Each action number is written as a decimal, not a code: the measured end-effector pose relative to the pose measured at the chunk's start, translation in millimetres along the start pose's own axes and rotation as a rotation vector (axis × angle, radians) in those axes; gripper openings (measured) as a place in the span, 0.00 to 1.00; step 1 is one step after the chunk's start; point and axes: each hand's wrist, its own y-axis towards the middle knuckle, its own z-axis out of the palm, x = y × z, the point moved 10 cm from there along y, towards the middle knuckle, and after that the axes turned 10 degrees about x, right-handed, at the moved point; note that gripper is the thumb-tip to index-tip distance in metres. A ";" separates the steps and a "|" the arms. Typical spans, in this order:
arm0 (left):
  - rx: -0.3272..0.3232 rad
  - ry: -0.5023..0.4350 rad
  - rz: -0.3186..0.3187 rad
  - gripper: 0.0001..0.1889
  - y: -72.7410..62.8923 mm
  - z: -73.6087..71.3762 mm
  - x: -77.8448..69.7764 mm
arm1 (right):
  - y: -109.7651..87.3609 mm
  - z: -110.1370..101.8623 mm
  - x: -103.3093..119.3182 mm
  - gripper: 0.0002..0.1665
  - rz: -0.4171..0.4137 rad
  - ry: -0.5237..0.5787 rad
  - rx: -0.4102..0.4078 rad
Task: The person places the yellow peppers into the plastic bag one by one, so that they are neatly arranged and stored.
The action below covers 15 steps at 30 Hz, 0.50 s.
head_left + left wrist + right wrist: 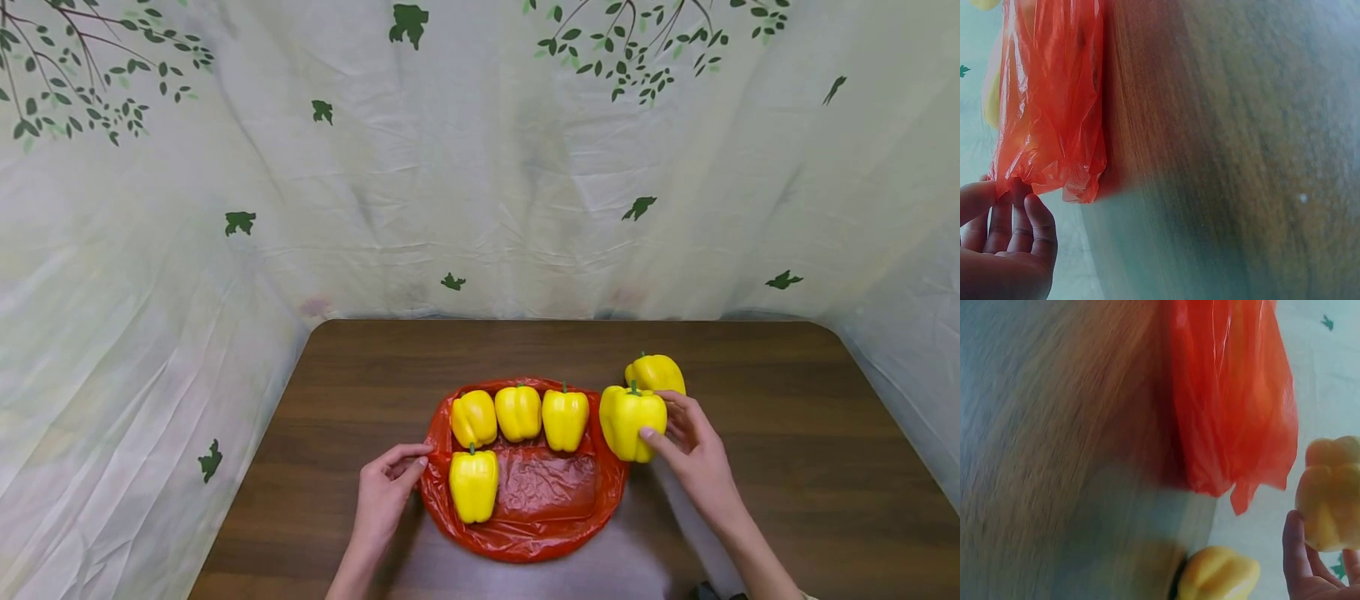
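A red plastic bag (525, 537) is spread open on the table, its rim rolled outward. Inside it, three yellow bell peppers (518, 414) stand in a back row and another yellow pepper (474, 487) is at the front left. My left hand (388, 487) pinches the bag's left rim between thumb and fingers; the left wrist view shows the red film (1054, 94) bunched at the fingertips. With my right hand (693, 454) I hold a yellow bell pepper (632, 422) by its sides, at the bag's right rim. In the right wrist view this pepper (1332, 494) is raised beside the bag.
One more yellow pepper (656, 372) lies on the wooden table (787, 433), behind the held one and right of the bag. A pale curtain with leaf prints (480, 167) hangs along the table's far edge. A small dark object (705, 592) shows at the bottom edge.
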 end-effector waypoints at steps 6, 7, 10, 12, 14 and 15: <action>-0.002 0.000 0.005 0.08 0.4 0.2 -0.2 | 1.1 14.9 4.3 0.32 -0.014 0.025 0.042; -0.003 -0.001 0.004 0.08 0.3 0.2 -0.1 | 1.2 17.4 4.4 0.32 -0.011 0.027 0.049; -0.001 0.000 -0.002 0.08 -0.1 0.2 0.0 | 1.6 24.2 4.4 0.32 -0.002 0.038 0.071; 0.000 -0.003 -0.005 0.08 -0.3 0.2 0.0 | 1.8 28.1 4.9 0.32 0.001 0.051 0.082; 0.002 -0.005 -0.006 0.08 -0.5 0.1 -0.3 | 1.8 31.8 5.7 0.32 0.001 0.064 0.091; 0.003 -0.008 -0.006 0.08 -0.6 0.2 -0.4 | 1.8 33.5 6.2 0.32 0.001 0.070 0.094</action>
